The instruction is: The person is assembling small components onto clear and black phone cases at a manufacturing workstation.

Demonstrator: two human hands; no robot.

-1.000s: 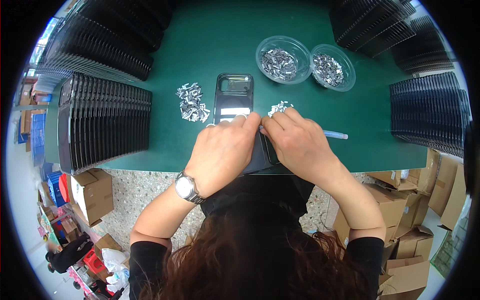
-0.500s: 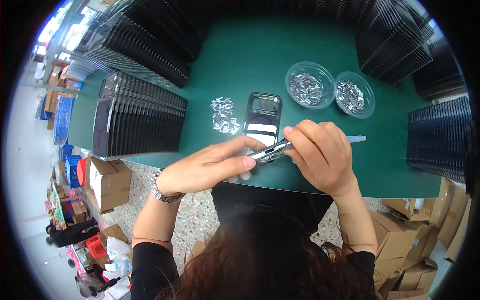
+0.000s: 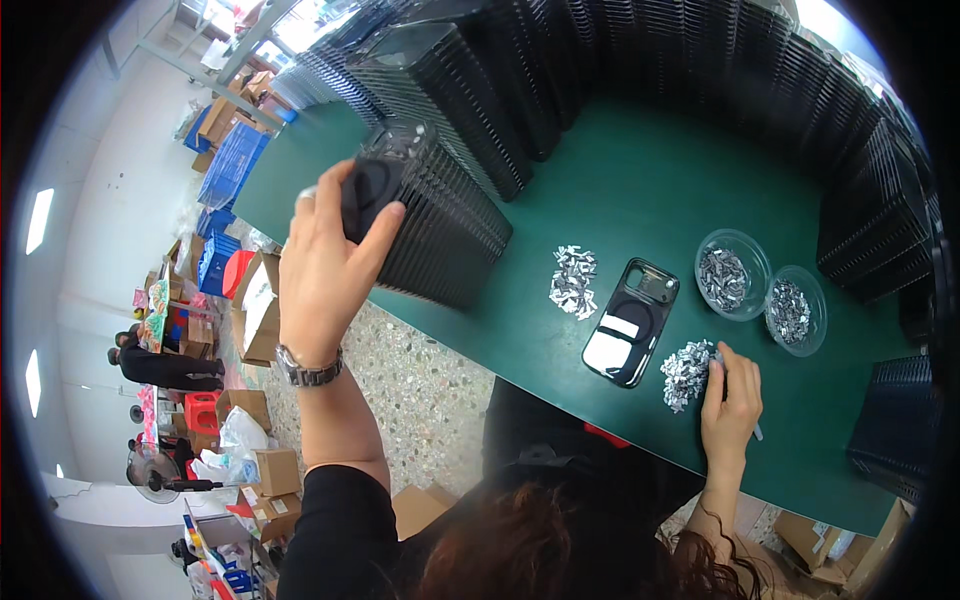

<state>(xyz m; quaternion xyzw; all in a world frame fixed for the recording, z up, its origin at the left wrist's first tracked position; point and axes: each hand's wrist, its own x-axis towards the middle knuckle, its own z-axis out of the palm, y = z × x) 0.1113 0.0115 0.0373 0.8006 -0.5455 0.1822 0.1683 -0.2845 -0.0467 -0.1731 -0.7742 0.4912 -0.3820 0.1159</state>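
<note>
My left hand (image 3: 335, 250) is raised at the front of a stack of dark phone cases (image 3: 450, 225). Its thumb and fingers grip the edges of a dark phone case (image 3: 368, 200) with a ring on its back, slightly blurred. On the green table, my right hand (image 3: 733, 400) rests at the edge of a heap of small silvery pieces (image 3: 686, 375). The fingertips there are drawn together, and what they hold is too small to make out. Left of that heap lies another phone case (image 3: 632, 322), clear and black with a pale shiny lower part. A second small pile of silvery pieces (image 3: 573, 283) lies farther left.
Two clear round bowls (image 3: 735, 315) (image 3: 797, 345) of small metal pieces stand at the right. A slim pale stick (image 3: 758, 432) shows beside my right hand. Tall stacks of dark cases (image 3: 700, 60) line the table's far side. Cardboard boxes (image 3: 262, 310) stand on the floor.
My view has turned left. Both hands were together on a phone case; now the left has carried a case to the stack at left, and the right is down at a heap of silvery pieces.
</note>
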